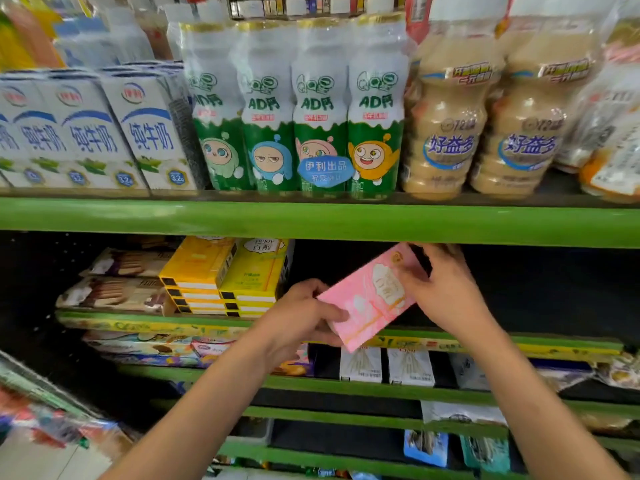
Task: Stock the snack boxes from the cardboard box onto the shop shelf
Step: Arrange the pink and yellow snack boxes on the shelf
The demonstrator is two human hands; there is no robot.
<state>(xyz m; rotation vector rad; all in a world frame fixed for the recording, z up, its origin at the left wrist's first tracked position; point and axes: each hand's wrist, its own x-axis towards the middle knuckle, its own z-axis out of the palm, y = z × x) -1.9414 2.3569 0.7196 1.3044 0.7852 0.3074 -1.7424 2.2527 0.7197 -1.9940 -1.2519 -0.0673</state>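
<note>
A flat pink snack box (372, 299) is held tilted in front of the second shelf (485, 341), its top corner near the green shelf edge above. My left hand (304, 311) grips its lower left end, thumb on the front. My right hand (446, 289) holds its upper right end with curled fingers. Two stacks of yellow snack boxes (225, 275) lie on the same shelf to the left. The space behind the pink box is dark and bare. The cardboard box is out of view.
Brown biscuit packs (117, 282) lie left of the yellow stacks. The shelf above (311, 220) carries milk cartons (97, 133), green AD bottles (298, 109) and beige drink bottles (485, 109). Lower shelves hold white snack boxes (384, 365) and several packets.
</note>
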